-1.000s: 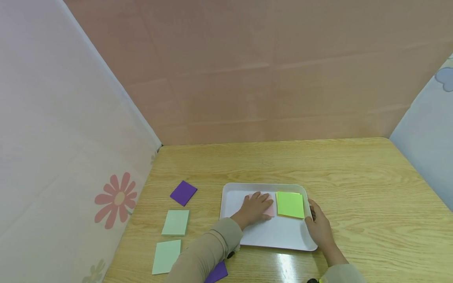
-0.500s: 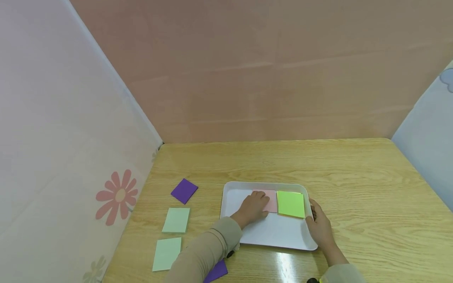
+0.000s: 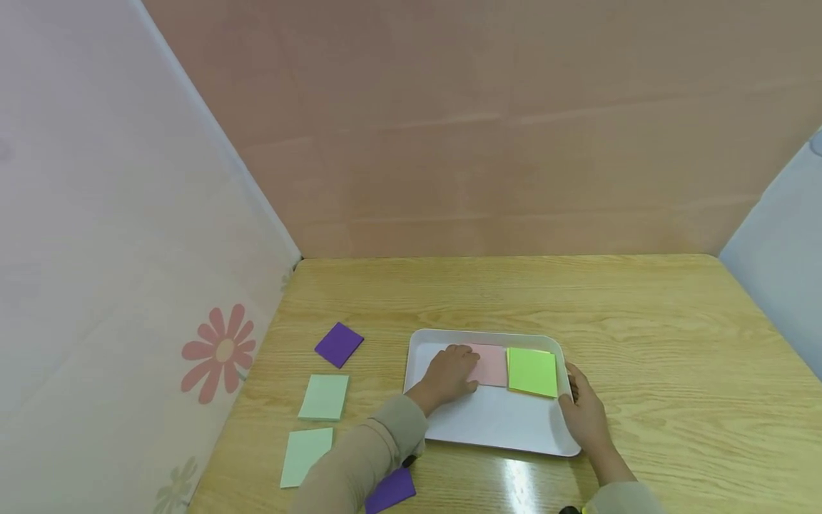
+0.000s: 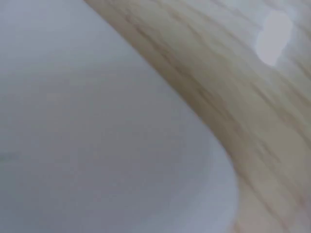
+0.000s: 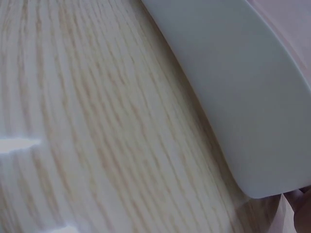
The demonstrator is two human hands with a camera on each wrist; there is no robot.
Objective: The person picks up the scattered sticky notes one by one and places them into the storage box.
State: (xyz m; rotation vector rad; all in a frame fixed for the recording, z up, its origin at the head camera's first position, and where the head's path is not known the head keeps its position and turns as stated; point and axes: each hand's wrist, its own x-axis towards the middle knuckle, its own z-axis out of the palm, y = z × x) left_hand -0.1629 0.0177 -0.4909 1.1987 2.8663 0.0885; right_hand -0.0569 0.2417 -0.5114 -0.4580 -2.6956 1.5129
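Observation:
A white tray [image 3: 494,428] lies on the wooden table in the head view. Inside it, a pink sticky-note pad [image 3: 491,365] sits beside a lime-green pad [image 3: 532,371] that has yellow and orange edges showing beneath. My left hand [image 3: 447,375] is over the tray, fingertips at the pink pad's left edge, fingers loosely bent. At the tray's right side my right hand [image 3: 586,414] grips the wall, thumb on the rim and fingers outside. The left wrist view holds a blurred tray corner [image 4: 121,136]; the right wrist view has the tray's outer wall [image 5: 233,97].
Left of the tray lie a purple pad [image 3: 339,345] and two mint-green pads, one farther back [image 3: 324,397] and one nearer [image 3: 305,457]. Another purple pad [image 3: 393,490] is partly under the left sleeve. Fabric walls border the table [image 3: 674,343] at the back and sides.
The left hand lay spread over the pink pad; it has drawn back leftward, uncovering most of the pad, which now sits closer to the lime-green one. The right hand keeps its grip.

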